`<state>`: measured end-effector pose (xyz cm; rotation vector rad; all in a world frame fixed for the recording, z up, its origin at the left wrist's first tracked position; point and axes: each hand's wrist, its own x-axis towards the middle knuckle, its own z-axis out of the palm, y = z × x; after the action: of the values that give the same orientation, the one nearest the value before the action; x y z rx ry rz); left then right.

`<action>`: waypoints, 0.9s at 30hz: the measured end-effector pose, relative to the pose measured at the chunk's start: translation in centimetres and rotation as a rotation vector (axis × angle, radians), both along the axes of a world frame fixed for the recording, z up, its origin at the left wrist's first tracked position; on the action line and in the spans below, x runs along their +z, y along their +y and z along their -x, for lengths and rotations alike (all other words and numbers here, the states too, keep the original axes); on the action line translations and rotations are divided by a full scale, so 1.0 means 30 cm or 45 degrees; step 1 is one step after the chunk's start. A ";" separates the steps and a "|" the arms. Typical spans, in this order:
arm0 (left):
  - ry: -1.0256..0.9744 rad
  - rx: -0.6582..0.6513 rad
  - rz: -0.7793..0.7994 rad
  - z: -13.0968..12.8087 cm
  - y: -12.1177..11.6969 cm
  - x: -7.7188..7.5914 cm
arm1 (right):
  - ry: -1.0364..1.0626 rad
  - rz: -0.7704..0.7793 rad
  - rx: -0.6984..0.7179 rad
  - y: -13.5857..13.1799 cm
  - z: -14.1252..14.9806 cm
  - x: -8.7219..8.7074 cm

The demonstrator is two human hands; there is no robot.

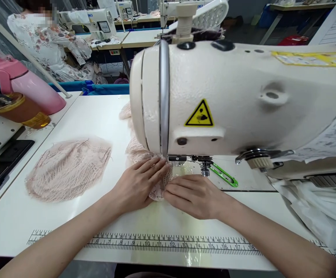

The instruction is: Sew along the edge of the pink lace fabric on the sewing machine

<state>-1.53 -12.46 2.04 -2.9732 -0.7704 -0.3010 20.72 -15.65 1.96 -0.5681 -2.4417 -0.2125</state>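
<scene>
A strip of pale pink lace fabric [157,193] lies under the head of the sewing machine [243,92], and part of it bunches up behind on the table. My left hand [140,183] rests on the lace with its fingers stretched out, pressing it down close to the needle area. Bent fingers of my right hand [192,196] pinch the lace's right edge, just in front of the machine. The needle and presser foot are mostly hidden behind the machine head and my fingers. Another rounded lace piece [69,170] with dark thread along its edges lies flat to the left.
Green thread snips [224,175] lie right of the needle area. A printed ruler [159,245] runs along the table's front. At left are a pink bottle [37,87], an amber cup [20,110] and a black phone [7,164]. White fabric [315,208] hangs at right. A person [49,42] sits behind.
</scene>
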 end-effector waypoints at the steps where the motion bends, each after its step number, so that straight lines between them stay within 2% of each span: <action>1: -0.004 -0.008 0.000 0.002 0.004 0.001 | 0.003 -0.008 0.000 0.000 0.003 -0.001; 13: -0.046 -0.008 -0.022 0.018 0.034 0.014 | 0.060 -0.098 0.023 0.002 0.040 -0.018; 27: -0.036 0.042 -0.091 0.007 0.032 -0.009 | 0.092 -0.107 -0.036 0.009 0.034 -0.025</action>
<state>-1.75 -11.50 1.75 -2.8925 -0.7927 -0.3613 19.71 -15.38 1.21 -0.5641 -2.3438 -0.2998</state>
